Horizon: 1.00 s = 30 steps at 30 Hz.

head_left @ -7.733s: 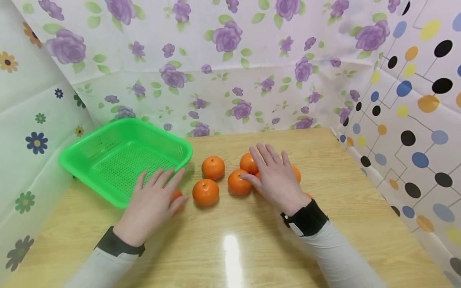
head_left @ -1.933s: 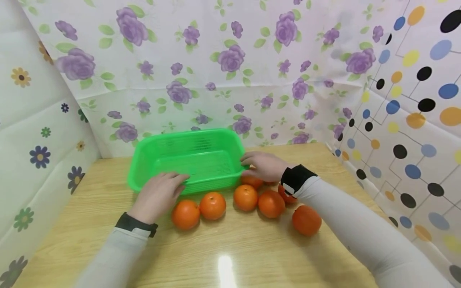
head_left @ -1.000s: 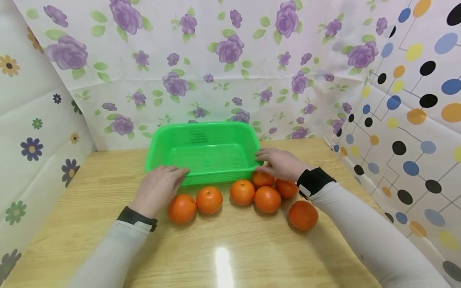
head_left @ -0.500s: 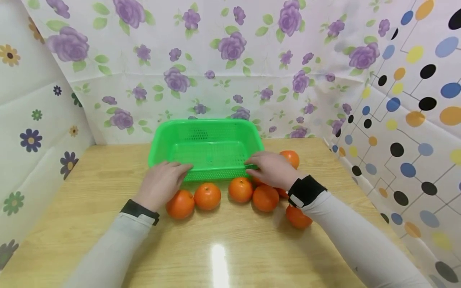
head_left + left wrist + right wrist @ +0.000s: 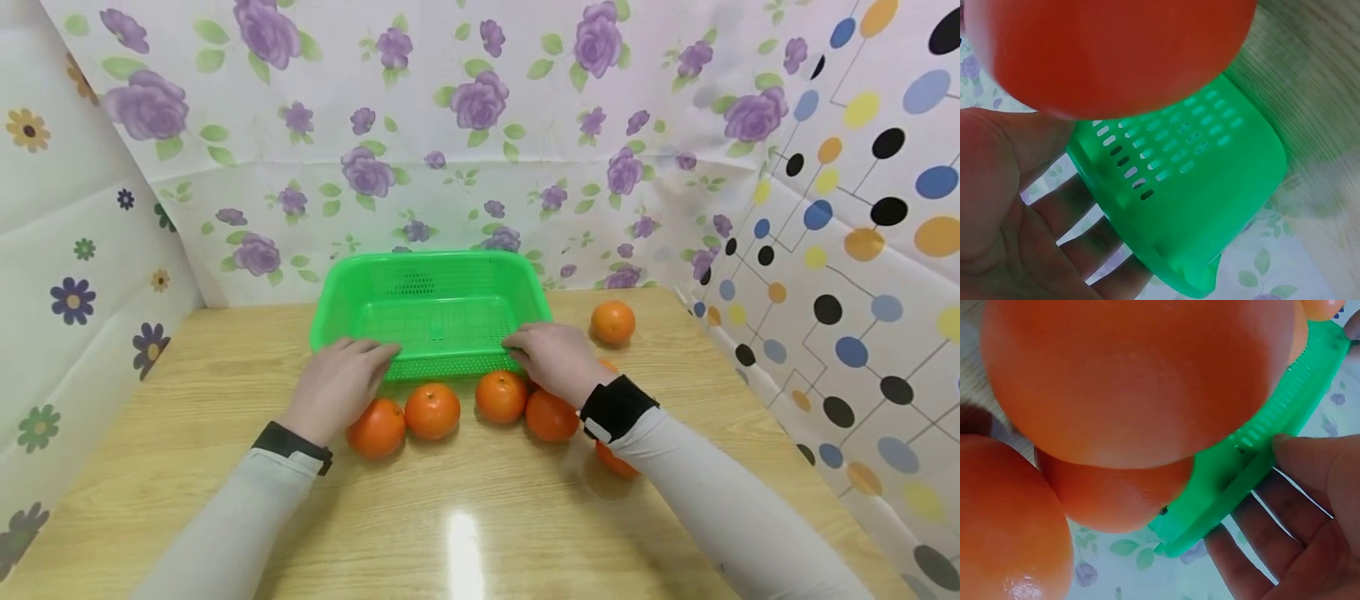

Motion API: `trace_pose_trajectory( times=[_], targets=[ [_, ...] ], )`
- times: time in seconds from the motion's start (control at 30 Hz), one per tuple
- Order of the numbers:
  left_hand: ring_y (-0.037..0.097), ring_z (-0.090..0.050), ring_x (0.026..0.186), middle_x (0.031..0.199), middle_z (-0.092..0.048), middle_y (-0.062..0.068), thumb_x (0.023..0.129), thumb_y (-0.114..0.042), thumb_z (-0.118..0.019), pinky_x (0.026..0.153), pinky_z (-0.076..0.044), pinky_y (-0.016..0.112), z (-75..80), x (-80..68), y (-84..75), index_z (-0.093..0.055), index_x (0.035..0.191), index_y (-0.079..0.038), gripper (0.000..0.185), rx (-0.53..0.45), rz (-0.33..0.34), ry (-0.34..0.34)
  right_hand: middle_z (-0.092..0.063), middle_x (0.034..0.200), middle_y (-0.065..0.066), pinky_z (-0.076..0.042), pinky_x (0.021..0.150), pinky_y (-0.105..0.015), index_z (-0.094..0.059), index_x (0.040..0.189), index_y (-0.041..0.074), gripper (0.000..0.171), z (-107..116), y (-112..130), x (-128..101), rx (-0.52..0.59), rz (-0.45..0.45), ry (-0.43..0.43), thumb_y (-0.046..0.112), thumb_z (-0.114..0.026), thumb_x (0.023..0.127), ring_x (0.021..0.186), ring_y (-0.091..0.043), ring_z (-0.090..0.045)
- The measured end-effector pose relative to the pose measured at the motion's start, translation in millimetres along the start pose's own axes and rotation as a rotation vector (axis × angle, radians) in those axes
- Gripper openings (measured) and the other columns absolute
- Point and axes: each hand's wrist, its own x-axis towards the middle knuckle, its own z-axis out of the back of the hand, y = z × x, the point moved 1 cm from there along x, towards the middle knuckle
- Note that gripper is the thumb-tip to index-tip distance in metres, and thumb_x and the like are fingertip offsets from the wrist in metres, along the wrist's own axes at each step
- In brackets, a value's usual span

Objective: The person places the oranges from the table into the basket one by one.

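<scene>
A green plastic basket (image 5: 431, 279) sits empty at the back middle of the wooden table. My left hand (image 5: 341, 383) rests on its near rim at the left, fingers straight against the outer wall (image 5: 1210, 187). My right hand (image 5: 551, 360) touches the near rim at the right, with the thumb against the rim (image 5: 1254, 456) and the fingers extended. Several oranges lie in a row just in front of the basket (image 5: 432, 410). One orange (image 5: 1116, 50) sits right under my left wrist, and others (image 5: 1135, 375) crowd under my right wrist.
A lone orange (image 5: 612, 322) lies to the right of the basket. Another orange (image 5: 617, 458) is partly hidden under my right forearm. Flowered and dotted sheets wall in the table at the back and both sides. Bare wood (image 5: 465, 517) lies near me.
The basket has gone from the left side to the back middle. In the last second my right hand slid left along the near rim, and the lone orange now sits apart at the right.
</scene>
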Motion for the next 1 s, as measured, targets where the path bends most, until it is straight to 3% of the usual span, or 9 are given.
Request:
trace_pose_trajectory(
  times=[0.2,0.4,0.73,1.0],
  targets=[
    [0.041,-0.055,0.121,0.130,-0.062,0.019,0.094,-0.016,-0.072,0.103,-0.041,0.058,6.1,-9.6,-4.7,-0.065,0.133,-0.011,0.040,0.012,-0.016,-0.044,-0.072,0.105,0.003,-0.057,0.077,-0.038,-0.077,0.114,0.017,0.019,-1,-1,1,0.006,-0.020,-0.001,0.016,-0.070,0.096,0.094,-0.018,-0.070],
    [0.043,-0.052,0.124,0.134,-0.059,0.020,0.091,-0.020,-0.075,0.106,-0.037,0.060,14.3,-25.8,-14.3,-0.063,0.135,-0.011,0.047,0.025,-0.055,-0.114,-0.072,0.106,0.003,-0.057,0.077,-0.038,-0.077,0.114,0.017,0.020,-1,-2,2,0.011,-0.027,0.002,0.015,-0.072,0.095,0.095,-0.019,-0.070],
    [0.041,-0.051,0.125,0.137,-0.057,0.017,0.091,-0.029,-0.076,0.105,-0.039,0.060,15.0,-51.2,-31.6,-0.062,0.138,-0.013,0.051,0.006,-0.051,-0.063,-0.073,0.108,0.003,-0.057,0.077,-0.037,-0.078,0.113,0.019,0.020,0,-3,1,0.014,-0.027,-0.021,0.016,-0.074,0.094,0.095,-0.019,-0.070],
    [0.042,-0.051,0.126,0.139,-0.055,0.018,0.091,-0.037,-0.076,0.104,-0.039,0.061,12.8,-64.5,-35.8,-0.059,0.140,-0.013,0.058,0.007,-0.063,-0.024,-0.073,0.106,0.004,-0.057,0.074,-0.037,-0.078,0.113,0.019,0.019,-1,-5,1,0.022,-0.022,-0.022,0.016,-0.073,0.094,0.093,-0.019,-0.071]
  ],
)
